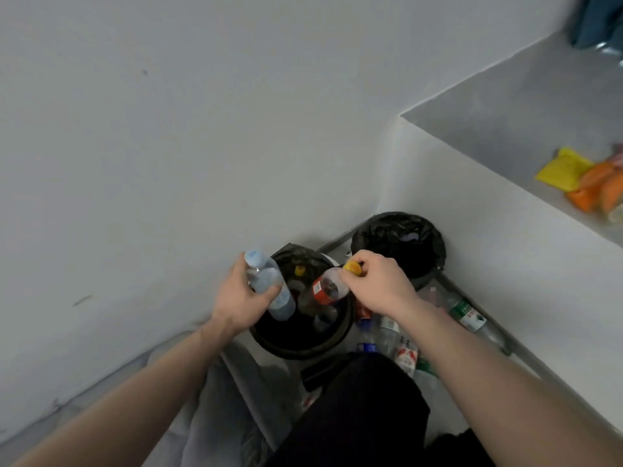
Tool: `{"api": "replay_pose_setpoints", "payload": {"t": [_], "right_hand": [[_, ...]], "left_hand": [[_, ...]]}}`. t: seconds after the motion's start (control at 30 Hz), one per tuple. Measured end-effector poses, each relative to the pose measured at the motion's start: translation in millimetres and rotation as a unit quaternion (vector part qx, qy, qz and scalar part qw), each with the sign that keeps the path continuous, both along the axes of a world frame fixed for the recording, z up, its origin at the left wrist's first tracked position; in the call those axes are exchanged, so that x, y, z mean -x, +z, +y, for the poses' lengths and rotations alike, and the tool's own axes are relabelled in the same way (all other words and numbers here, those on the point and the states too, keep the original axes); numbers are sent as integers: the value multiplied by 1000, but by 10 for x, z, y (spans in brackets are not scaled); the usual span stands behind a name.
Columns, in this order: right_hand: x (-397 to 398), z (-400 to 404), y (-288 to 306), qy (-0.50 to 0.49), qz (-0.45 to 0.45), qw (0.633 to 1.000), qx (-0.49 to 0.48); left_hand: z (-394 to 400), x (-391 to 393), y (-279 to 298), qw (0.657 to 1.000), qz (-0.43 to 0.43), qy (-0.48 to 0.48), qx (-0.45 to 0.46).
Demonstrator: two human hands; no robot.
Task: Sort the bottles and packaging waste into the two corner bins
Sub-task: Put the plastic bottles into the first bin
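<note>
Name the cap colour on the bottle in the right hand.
Yellow cap, on the red-labelled bottle; head view.

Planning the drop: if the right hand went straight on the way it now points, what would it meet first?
Probably the far bin. The right hand, holding the red-labelled bottle by its yellow cap, points toward the corner, and that bin lies just beyond. Depth is unclear; it might pass above the rim.

The pale floor (448,409) of the corner carries two black-lined bins: the near bin (303,345) stands directly under the fingers of both hands, and the far bin (399,244) sits just beyond the right hand's fingertips, against the wall; a scatter of empty bottles (387,335) lies on the floor just below the right wrist (one with a green label (467,311) out to its right). A raised ledge (505,136) well right of the fingers holds yellow and orange packets (583,180).
</note>
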State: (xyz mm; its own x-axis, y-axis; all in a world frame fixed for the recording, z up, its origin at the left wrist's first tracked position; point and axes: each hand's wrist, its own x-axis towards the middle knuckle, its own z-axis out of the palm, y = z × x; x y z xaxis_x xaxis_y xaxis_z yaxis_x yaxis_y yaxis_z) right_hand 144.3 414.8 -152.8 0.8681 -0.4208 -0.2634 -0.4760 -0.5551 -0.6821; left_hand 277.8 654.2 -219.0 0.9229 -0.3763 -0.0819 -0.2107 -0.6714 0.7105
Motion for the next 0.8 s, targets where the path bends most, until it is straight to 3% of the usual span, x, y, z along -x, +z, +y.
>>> {"api": "replay_pose_setpoints", "payload": {"t": [0.23, 0.4, 0.8], "right_hand": [[-252, 275, -139, 71, 133, 983, 106], [-310, 324, -498, 108, 207, 966, 112], [-653, 308, -1192, 164, 275, 938, 135]], "left_hand": [[111, 85, -52, 999, 20, -33, -24], [74, 146, -154, 998, 42, -39, -13], [15, 82, -408, 995, 35, -56, -81]]}}
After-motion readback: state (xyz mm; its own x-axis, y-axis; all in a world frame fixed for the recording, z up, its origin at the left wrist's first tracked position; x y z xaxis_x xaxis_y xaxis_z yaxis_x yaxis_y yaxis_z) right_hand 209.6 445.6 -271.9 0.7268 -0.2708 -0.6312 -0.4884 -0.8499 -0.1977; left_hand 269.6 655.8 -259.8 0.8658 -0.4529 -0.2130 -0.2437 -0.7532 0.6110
